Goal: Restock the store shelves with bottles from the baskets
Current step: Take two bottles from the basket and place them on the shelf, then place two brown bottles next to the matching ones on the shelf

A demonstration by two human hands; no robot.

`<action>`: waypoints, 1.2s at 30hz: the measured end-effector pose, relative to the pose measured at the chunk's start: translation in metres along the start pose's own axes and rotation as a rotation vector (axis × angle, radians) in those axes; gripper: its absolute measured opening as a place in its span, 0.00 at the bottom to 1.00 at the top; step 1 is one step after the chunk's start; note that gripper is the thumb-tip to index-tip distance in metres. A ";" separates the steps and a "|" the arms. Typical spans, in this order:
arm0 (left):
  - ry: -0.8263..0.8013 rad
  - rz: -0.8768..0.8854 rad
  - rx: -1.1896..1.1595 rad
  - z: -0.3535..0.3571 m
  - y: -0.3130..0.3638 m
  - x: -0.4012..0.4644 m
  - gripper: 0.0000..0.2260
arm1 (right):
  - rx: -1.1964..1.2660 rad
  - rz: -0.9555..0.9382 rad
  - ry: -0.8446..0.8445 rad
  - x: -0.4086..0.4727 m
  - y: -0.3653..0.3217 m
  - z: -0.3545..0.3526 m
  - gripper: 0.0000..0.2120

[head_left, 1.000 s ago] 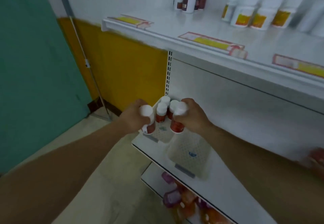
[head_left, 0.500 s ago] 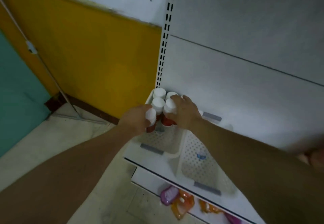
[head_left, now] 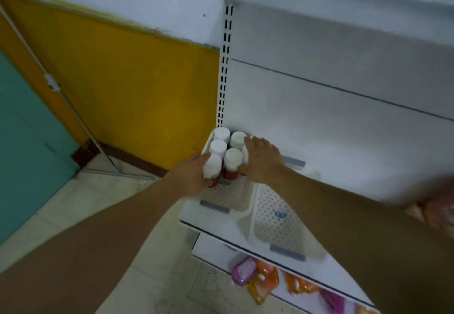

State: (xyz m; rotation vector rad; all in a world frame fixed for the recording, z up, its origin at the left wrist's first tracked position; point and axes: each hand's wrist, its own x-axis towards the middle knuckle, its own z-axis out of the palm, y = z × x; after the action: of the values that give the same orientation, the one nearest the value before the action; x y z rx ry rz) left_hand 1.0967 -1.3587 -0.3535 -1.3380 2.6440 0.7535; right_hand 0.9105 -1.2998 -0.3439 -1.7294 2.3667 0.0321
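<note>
A person's left hand (head_left: pixel 191 178) grips a white-capped red bottle (head_left: pixel 212 169) at the front-left of a cluster of bottles (head_left: pixel 226 145) standing in a perforated white tray (head_left: pixel 228 195) on the shelf (head_left: pixel 221 225). At three o'clock of the cluster, the right hand (head_left: pixel 261 160) curls its fingers around another bottle (head_left: pixel 232 163). A second tray (head_left: pixel 282 227) sits at five o'clock.

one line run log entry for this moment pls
step: placing bottles in left tray | left hand: grips white-capped bottle | right hand: holds bottle at cluster | right tray: no bottles
</note>
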 end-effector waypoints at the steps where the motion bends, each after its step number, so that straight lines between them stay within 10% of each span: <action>1: -0.012 0.015 0.001 -0.007 0.006 -0.011 0.34 | 0.019 0.016 0.002 -0.013 0.003 -0.013 0.37; 21: 0.009 0.895 0.176 -0.117 0.274 -0.263 0.29 | 0.037 0.621 0.281 -0.429 0.048 -0.225 0.35; 36: -0.036 1.308 0.331 -0.019 0.637 -0.375 0.34 | -0.091 1.028 0.458 -0.717 0.292 -0.299 0.33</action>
State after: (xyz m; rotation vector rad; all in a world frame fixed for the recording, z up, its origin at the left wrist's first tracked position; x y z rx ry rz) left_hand 0.8351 -0.7754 0.0187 0.6171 3.1376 0.2981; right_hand 0.7963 -0.5772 0.0478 -0.3794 3.3514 -0.1094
